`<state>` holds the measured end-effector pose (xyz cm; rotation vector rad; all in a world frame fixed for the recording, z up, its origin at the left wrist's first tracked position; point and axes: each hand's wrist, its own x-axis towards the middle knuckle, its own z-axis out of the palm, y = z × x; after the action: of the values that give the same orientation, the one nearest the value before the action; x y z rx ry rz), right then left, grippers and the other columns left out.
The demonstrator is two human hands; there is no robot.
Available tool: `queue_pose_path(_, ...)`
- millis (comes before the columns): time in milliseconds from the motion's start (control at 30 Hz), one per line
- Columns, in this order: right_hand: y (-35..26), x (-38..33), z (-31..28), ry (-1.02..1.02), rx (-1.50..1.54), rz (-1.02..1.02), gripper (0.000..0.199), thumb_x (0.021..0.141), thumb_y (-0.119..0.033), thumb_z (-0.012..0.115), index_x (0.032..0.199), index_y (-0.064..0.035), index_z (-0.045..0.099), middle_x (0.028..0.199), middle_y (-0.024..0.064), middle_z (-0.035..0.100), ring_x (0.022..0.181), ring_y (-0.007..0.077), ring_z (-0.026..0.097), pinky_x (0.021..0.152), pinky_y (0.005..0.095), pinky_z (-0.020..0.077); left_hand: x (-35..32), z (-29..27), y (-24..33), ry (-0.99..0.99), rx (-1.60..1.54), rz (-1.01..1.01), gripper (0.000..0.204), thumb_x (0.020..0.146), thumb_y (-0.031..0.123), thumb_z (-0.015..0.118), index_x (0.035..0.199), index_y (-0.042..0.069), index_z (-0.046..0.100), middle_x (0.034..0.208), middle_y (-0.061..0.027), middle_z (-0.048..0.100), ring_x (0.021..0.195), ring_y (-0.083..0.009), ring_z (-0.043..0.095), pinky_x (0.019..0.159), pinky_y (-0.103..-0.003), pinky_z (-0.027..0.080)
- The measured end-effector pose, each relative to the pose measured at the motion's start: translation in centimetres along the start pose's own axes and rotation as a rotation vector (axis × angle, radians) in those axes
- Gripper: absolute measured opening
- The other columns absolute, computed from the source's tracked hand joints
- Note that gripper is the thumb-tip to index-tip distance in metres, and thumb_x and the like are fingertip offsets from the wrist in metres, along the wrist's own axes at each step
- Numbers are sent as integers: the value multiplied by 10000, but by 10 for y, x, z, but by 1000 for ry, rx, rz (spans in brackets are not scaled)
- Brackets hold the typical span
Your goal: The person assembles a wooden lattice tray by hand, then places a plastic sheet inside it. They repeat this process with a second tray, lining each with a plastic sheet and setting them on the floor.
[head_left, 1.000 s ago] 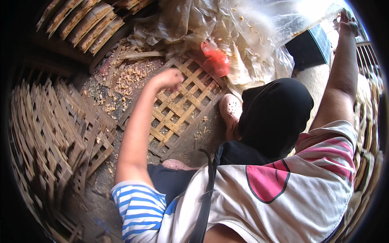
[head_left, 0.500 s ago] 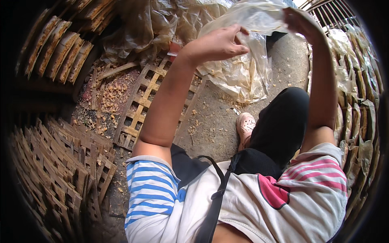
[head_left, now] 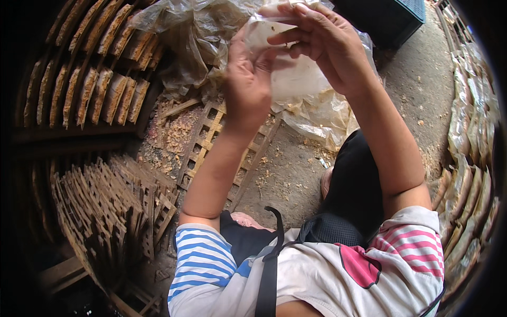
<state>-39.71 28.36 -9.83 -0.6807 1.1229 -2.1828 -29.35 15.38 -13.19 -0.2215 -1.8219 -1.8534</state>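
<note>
Both of my hands are raised in front of me around a small clear plastic bag [head_left: 296, 74]. My left hand [head_left: 248, 79] grips the bag's left edge with its fingers upright. My right hand [head_left: 322, 42] pinches the bag's top from above. The bag holds some pale, crumbly material near its top. Directly beneath my hands, a wooden lattice frame [head_left: 211, 142] lies flat on the ground, strewn with wood shavings.
A heap of crumpled plastic sheeting [head_left: 195, 37] lies behind my hands. Wooden lattice frames [head_left: 111, 206] stand stacked at left, below shelves of filled bags [head_left: 90, 84]. More filled bags [head_left: 470, 158] line the right side. A dark crate [head_left: 391, 18] stands at the top right.
Both hands have come together and nearer to me, closing on the small plastic bag. One second ago my left hand was low over the lattice frame and my right arm reached far right.
</note>
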Motion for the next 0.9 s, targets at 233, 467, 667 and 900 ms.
queue_pose_path(233,-4,19,-20,-87,-168,-451,299,1003,-217,565,1211,-6,608,1013,139,725,734,155,691,618,248,536,39,-10,69,-120,17,-396,455,1014,245,570,1327,-82,520,1078,-210,712,924,-237,733,801,-337,615)
queue_pose_path(467,18,32,-22,-129,-675,-751,281,1017,-87,510,1251,1,638,1180,106,713,917,133,666,797,239,513,32,-23,87,77,15,-576,377,1032,231,537,1274,-55,583,1097,-166,714,954,-204,717,861,-314,575)
queue_pose_path(667,40,-9,25,-329,-1175,-807,779,980,-676,298,1535,-134,370,1604,162,295,1522,279,189,1232,459,77,12,-9,87,298,-521,-631,446,1069,276,428,1401,-18,467,1387,-161,560,1232,-246,587,1020,-396,509)
queue_pose_path(900,17,-23,-65,312,-1731,531,768,988,-686,225,1568,-188,292,1635,231,119,1526,388,48,1202,570,-40,12,-13,86,180,-606,-615,515,1070,328,401,1439,-31,409,1404,-239,505,1275,-388,533,1029,-577,491)
